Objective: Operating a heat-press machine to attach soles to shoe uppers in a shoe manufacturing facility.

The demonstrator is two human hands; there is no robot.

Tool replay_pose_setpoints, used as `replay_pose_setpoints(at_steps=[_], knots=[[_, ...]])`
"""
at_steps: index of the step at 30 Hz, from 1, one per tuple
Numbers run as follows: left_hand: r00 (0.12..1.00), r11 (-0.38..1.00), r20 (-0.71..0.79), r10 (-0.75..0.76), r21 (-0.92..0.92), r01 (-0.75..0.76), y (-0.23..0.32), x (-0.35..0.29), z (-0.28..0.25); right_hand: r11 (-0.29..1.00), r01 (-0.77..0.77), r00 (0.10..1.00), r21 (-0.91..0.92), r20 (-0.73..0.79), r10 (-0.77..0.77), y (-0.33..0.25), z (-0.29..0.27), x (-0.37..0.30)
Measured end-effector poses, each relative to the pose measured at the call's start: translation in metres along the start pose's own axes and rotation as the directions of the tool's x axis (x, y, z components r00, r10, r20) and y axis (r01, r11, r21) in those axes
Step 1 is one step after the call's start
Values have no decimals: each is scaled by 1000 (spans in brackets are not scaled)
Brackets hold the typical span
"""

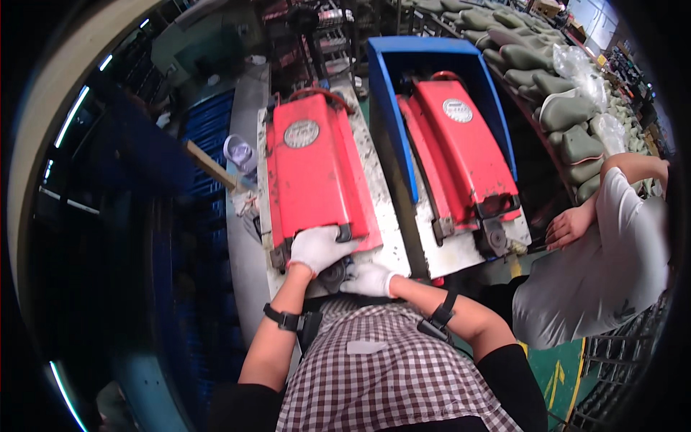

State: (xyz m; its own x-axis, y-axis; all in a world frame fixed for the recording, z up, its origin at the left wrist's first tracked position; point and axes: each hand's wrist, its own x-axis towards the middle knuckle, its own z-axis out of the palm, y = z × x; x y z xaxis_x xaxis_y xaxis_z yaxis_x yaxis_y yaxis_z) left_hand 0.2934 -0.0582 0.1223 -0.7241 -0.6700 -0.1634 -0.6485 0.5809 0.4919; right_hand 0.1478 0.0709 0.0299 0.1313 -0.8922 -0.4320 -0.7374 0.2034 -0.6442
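A long red machine cover (313, 176) with a round pale dial plate lies in front of me. At its near end my left hand (322, 248), in a white glove, is wrapped over a black handle (345, 232); only the handle's right end shows. Lower and to the right, my right hand (368, 279), also gloved in white, is by the front edge of the pale base plate (389, 248). Its fingers are curled in beside a dark round wheel (332, 276), and what they hold, if anything, is hidden.
A second red machine (461, 144) stands at right inside a blue housing (425, 45). Another person's hand (571, 226) is beyond it. Grey-green shoe forms (566, 111) are heaped at far right. A pale cup (240, 153) sits left of my machine.
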Motion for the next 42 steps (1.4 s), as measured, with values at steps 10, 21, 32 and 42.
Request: replay_pose_setpoints(at_steps=[10, 21, 32, 42], knots=[[993, 999, 114, -35, 37, 31, -1, 2, -5, 997, -73, 996, 27, -56, 74, -18, -5, -16], [986, 998, 158, -62, -21, 66, -2, 7, -10, 996, -60, 997, 67, -37, 63, -17, -6, -16], [987, 999, 154, -50, -7, 52, -3, 9, -8, 993, -73, 997, 89, -24, 75, -24, -13, -21], [985, 999, 166, -52, 22, 49, 3, 6, -15, 993, -64, 998, 102, -16, 66, -19, -12, -19]])
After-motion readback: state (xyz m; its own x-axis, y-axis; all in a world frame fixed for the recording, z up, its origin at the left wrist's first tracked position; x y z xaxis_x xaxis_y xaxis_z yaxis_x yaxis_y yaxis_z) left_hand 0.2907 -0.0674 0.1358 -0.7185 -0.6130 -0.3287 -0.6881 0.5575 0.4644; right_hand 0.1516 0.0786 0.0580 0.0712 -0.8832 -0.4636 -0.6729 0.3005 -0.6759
